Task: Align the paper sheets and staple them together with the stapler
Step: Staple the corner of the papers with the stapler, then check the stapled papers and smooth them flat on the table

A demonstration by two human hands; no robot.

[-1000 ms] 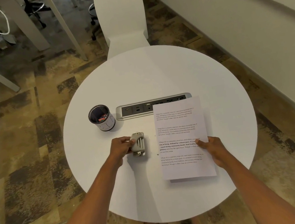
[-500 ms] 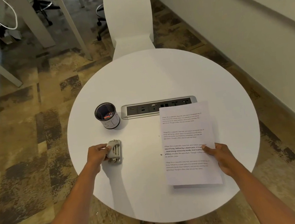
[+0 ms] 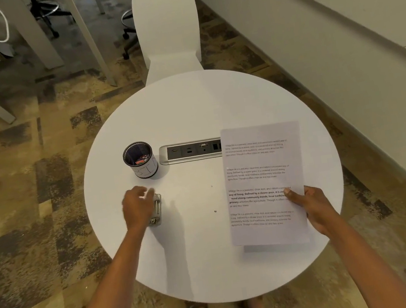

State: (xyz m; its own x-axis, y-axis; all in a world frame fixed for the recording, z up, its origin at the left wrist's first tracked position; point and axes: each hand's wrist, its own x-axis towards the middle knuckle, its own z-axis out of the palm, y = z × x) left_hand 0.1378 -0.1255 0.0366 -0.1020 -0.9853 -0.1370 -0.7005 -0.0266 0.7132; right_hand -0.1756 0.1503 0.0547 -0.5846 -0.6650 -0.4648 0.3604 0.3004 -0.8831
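The printed paper sheets (image 3: pixel 263 184) are on the right side of the round white table (image 3: pixel 190 108), raised slightly so a shadow shows under their near edge. My right hand (image 3: pixel 311 206) grips their right edge, thumb on top of the text. The small metal stapler (image 3: pixel 157 208) lies flat on the table at the left. My left hand (image 3: pixel 137 207) is blurred just left of it, with loose fingers over its far end and not wrapped around it.
A black mesh pen cup (image 3: pixel 140 160) stands behind the stapler. A recessed power strip (image 3: pixel 189 151) runs across the table's middle, its right end covered by the sheets. A white chair (image 3: pixel 167 31) stands at the far side. A wall runs along the right.
My left hand carried the stapler leftward across the table, set it down and loosened its grip. The sheets shifted right and slightly away in my right hand.
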